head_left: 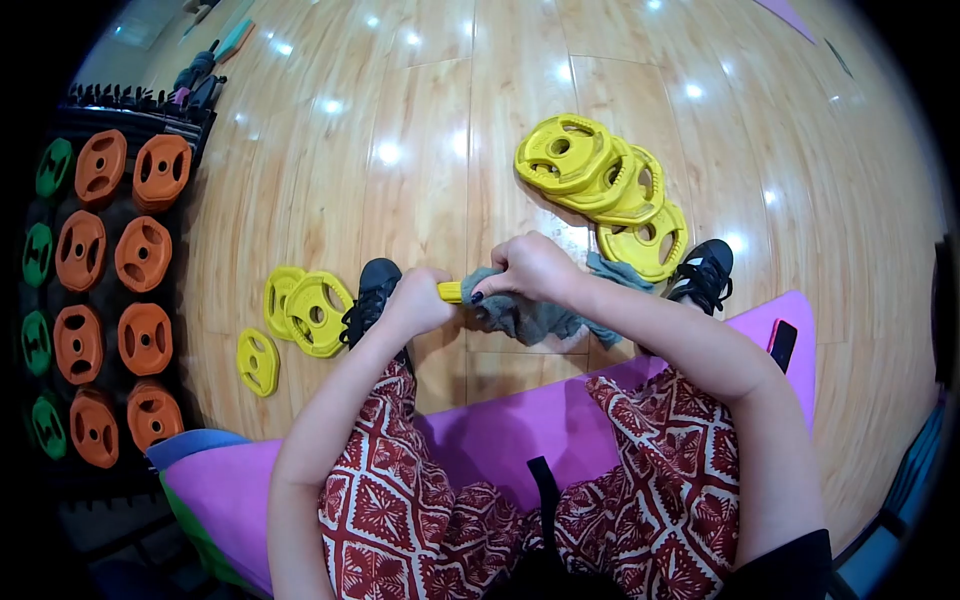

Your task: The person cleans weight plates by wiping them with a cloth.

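Observation:
Between my knees, my left hand [420, 302] grips a yellow weight plate [450, 292] seen edge-on. My right hand [532, 268] is closed on a grey-blue cloth [535, 322], which wraps over the plate's right side and hides most of it. A loose end of the cloth trails toward my right shoe. To the right, beyond my hands, several yellow weight plates [565, 152] lie overlapped on the floor. Left of my left shoe rest more yellow plates [318, 314], with a smaller yellow plate [258, 362] beside them.
A dark rack on the left holds orange plates [144, 254] and green plates [37, 254]. Beneath my legs lies a purple mat [500, 440], with a phone [783, 345] on its right end. Black shoes [702, 275] flank the work area on the wooden floor [420, 150].

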`<action>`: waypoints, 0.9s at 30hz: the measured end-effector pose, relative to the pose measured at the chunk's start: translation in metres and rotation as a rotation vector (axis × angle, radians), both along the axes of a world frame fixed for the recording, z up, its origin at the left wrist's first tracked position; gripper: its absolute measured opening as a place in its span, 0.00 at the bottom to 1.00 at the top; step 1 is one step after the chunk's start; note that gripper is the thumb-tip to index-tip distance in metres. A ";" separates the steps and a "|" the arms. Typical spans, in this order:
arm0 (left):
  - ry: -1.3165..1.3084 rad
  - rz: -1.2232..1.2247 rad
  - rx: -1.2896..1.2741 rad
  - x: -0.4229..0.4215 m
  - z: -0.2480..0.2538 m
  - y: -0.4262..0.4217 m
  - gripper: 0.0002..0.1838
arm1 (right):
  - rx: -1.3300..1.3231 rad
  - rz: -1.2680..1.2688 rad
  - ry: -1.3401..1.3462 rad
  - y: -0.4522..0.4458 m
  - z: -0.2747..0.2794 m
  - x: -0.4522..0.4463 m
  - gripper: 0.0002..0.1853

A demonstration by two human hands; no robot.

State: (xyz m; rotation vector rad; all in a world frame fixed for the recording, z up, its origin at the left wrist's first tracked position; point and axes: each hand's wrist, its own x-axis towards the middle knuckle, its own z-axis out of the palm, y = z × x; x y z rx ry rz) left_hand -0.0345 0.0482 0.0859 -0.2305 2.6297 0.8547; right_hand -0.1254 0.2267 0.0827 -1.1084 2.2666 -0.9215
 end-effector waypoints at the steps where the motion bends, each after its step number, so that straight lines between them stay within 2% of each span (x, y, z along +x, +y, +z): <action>1: -0.001 -0.007 -0.022 0.000 -0.001 0.001 0.09 | -0.001 -0.004 -0.002 0.001 0.001 0.000 0.26; 4: 0.003 -0.027 -0.048 -0.001 -0.001 0.003 0.09 | 0.049 -0.010 0.042 0.002 0.001 0.002 0.28; 10: -0.042 -0.135 0.035 -0.003 0.005 -0.015 0.08 | -0.109 0.082 0.019 0.002 -0.004 0.006 0.21; 12: -0.033 -0.168 0.071 -0.002 0.004 -0.019 0.08 | -0.172 0.040 -0.126 0.003 -0.007 0.010 0.15; 18: -0.010 -0.157 0.155 0.004 -0.003 -0.027 0.08 | -0.197 0.062 -0.356 0.003 -0.019 0.007 0.11; 25: -0.045 -0.097 0.206 0.007 -0.012 -0.041 0.08 | -0.192 0.173 -0.521 0.003 -0.020 0.000 0.13; 27: -0.027 -0.090 0.212 0.009 -0.014 -0.044 0.08 | -0.247 0.202 -0.681 0.003 -0.020 0.000 0.15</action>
